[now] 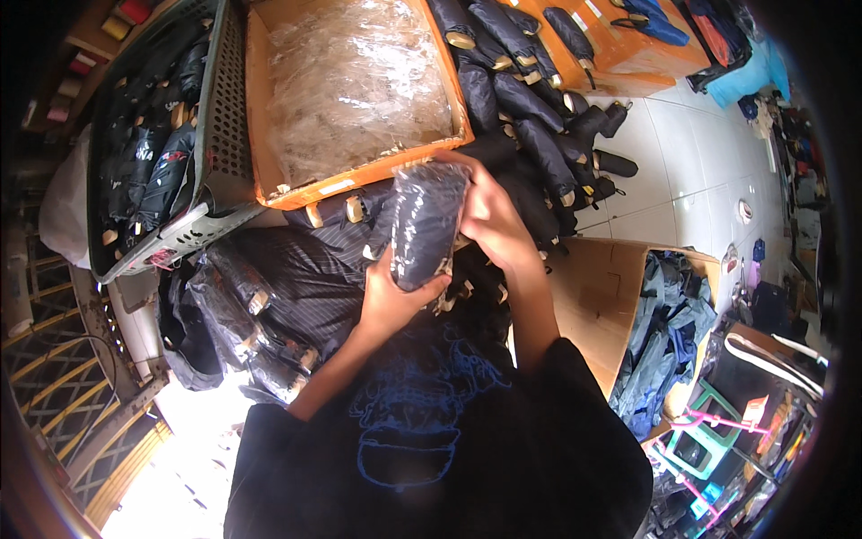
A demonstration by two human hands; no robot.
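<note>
In front of my chest I hold a black rolled fabric bundle (pixel 426 220) wrapped in clear, shiny plastic. My left hand (pixel 395 296) is closed round its lower end, with the thumb across the front. Along its upper right side my right hand (pixel 492 216) grips it, and the fingertips there are partly hidden behind it. Just beyond the bundle is an orange-rimmed box (pixel 359 171) with a heap of clear plastic bags (pixel 350 85) inside. Below my hands lies dark pinstriped fabric (pixel 301 278), with several plastic-wrapped black bundles (pixel 242 301) to its left.
A dark perforated crate (pixel 229 117) full of black bundles stands at the left. Loose black bundles (pixel 530 108) pile up right of the orange box, reaching the white tiled floor (pixel 660 153). A cardboard box (pixel 588 292) at the right holds blue-grey fabric (pixel 664 332). Beyond it is a green stool (pixel 705 431).
</note>
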